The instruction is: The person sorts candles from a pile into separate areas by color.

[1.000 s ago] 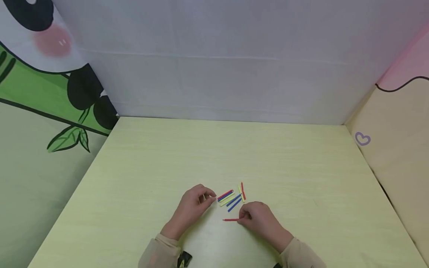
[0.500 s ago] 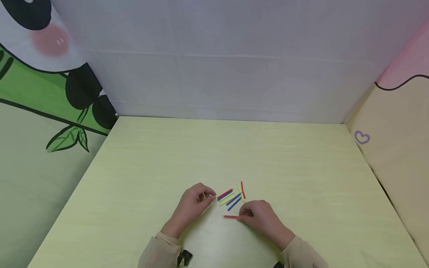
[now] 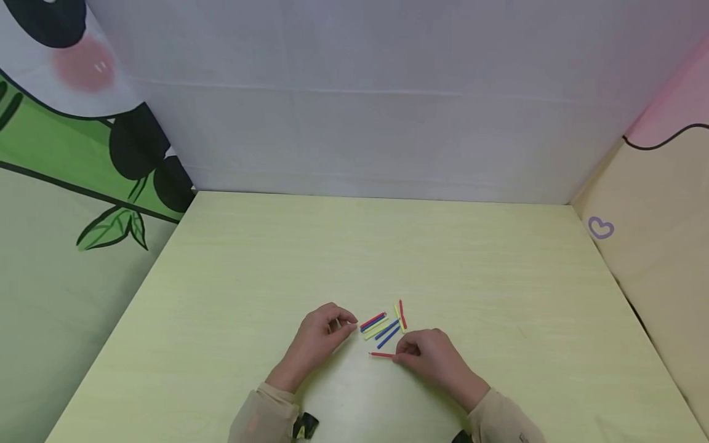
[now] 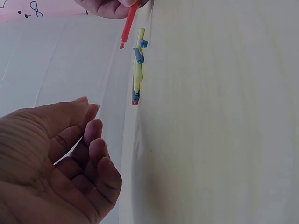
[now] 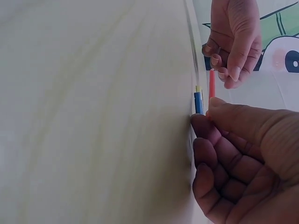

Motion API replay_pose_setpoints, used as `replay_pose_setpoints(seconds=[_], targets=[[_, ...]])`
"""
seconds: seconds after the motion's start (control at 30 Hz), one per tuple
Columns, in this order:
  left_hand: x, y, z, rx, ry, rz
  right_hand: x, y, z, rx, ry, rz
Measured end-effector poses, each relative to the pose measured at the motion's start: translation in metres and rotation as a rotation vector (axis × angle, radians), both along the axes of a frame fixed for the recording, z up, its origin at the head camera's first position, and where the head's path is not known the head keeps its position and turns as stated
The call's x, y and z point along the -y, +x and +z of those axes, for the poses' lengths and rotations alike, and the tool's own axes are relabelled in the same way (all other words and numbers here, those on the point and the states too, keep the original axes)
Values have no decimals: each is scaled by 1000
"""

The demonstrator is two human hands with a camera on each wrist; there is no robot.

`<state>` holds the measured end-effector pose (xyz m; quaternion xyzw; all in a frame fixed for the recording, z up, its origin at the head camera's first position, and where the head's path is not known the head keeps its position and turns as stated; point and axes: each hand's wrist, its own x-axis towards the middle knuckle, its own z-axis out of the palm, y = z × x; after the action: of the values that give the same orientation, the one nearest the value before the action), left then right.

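My right hand point(image 3: 434, 360) pinches one end of a thin red candle point(image 3: 381, 354) between thumb and forefinger. A small wick shows at its far end, which points left, and in the left wrist view this red candle point(image 4: 129, 25) is held above the tabletop. Left of the pile, my left hand point(image 3: 321, 338) holds nothing; its fingers are loosely curled in the left wrist view point(image 4: 70, 154), thumb near the forefinger. Between the hands and slightly beyond them lie several thin candles: red point(image 3: 372, 320), blue point(image 3: 388, 338) and yellow point(image 3: 376, 328). Some lie side by side, others overlap.
The pale wooden table point(image 3: 277, 258) reaches back to a grey-white wall panel point(image 3: 376, 141). Cartoon-printed side panels stand at left point(image 3: 94, 184) and right point(image 3: 653, 246). A small black item point(image 3: 305, 426) sits by the left sleeve.
My right hand has shifted slightly away from the body with the red candle, bringing it nearer the pile. The left hand stays in place.
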<state>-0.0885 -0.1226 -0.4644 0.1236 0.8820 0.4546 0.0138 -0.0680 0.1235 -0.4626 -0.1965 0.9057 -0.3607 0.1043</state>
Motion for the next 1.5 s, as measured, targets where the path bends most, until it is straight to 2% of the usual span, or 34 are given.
replay_pose_setpoints(seconds=[0.37,0.93,1.17,1.5], targets=[[-1,-3,-1,18,-52,1,-3,-8,5,-8,5,-10],[-4,-4,-1,46,-53,-13,-5,-25,18,40,12,-81],[-4,-3,-3,2,-49,-36,-7,-34,19,49,20,-86],[-6,-2,-2,78,-50,-3,-8,-49,19,41,48,-107]])
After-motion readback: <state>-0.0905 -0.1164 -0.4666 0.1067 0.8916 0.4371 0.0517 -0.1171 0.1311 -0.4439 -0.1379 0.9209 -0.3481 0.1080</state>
